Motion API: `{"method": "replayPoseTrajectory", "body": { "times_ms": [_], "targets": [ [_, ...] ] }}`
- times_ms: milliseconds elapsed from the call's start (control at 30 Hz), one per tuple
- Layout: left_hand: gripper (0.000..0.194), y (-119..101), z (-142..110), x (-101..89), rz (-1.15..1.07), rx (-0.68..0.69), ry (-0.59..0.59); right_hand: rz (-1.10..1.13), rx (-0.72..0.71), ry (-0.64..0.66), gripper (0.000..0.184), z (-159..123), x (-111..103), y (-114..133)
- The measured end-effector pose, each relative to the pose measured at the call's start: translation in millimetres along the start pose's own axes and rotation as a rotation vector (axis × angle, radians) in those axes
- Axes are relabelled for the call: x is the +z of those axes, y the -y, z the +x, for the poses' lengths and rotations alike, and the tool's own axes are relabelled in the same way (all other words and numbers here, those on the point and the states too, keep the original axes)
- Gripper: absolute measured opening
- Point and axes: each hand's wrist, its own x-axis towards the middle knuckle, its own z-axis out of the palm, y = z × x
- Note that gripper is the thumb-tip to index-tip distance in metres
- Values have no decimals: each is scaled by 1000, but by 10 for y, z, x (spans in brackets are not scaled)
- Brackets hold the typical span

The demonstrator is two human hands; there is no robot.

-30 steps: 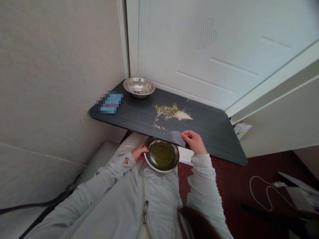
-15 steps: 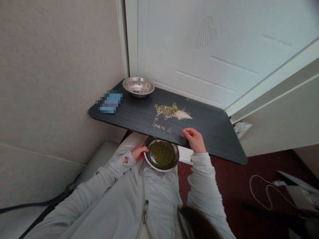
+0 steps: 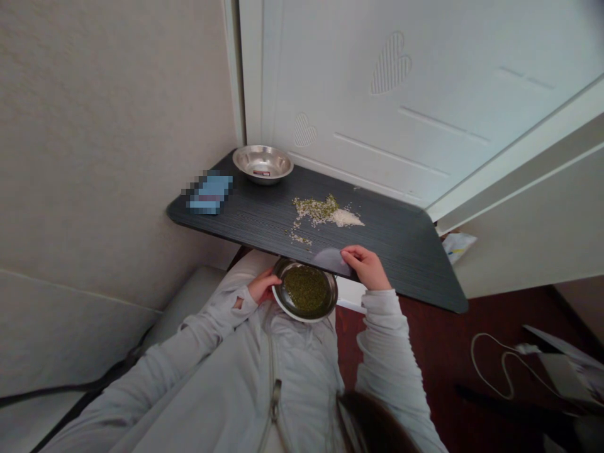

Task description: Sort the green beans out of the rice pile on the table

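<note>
My left hand (image 3: 264, 285) grips the rim of a metal bowl (image 3: 289, 309) held just below the table's near edge. Green beans (image 3: 307, 289), probably mung beans, cover the bowl's bottom. Above the table's near edge, my right hand (image 3: 367, 267) pinches a clear, thin plastic scraper (image 3: 330, 259) with a rounded edge. Beyond the scraper lies a pile of mixed green beans and pale grains (image 3: 317, 209), with a heap of white rice-like grains (image 3: 346, 218) at its right end. A few stray grains (image 3: 300, 239) are scattered nearer the scraper.
The dark folding table (image 3: 396, 245) stands against a white door (image 3: 330, 75). At its far left are a second metal bowl (image 3: 262, 177) with a label inside and a blurred blue item (image 3: 210, 194). A white cable (image 3: 491, 365) lies on the red floor at right.
My right hand has drawn the scraper slightly towards the table's near edge and a little left. My left hand and the bowl have barely moved.
</note>
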Motion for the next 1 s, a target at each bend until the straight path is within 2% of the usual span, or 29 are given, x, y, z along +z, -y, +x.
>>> {"method": "replayPoseTrajectory", "body": {
  "times_ms": [200, 567, 800, 1000],
  "targets": [
    [39, -23, -38, 39, 5, 5, -17, 40, 8, -55, 22, 18, 8, 3],
    [43, -35, -21, 53, -31, 36, -63, 33, -24, 40, 20, 70, 130, 85],
    [43, -68, -42, 74, -27, 12, -87, 8, -6, -134, 21, 46, 122, 53],
    [45, -76, -49, 83, -38, 43, -100, 0, 1, -274, 22, 68, 109, 16]
  ]
}}
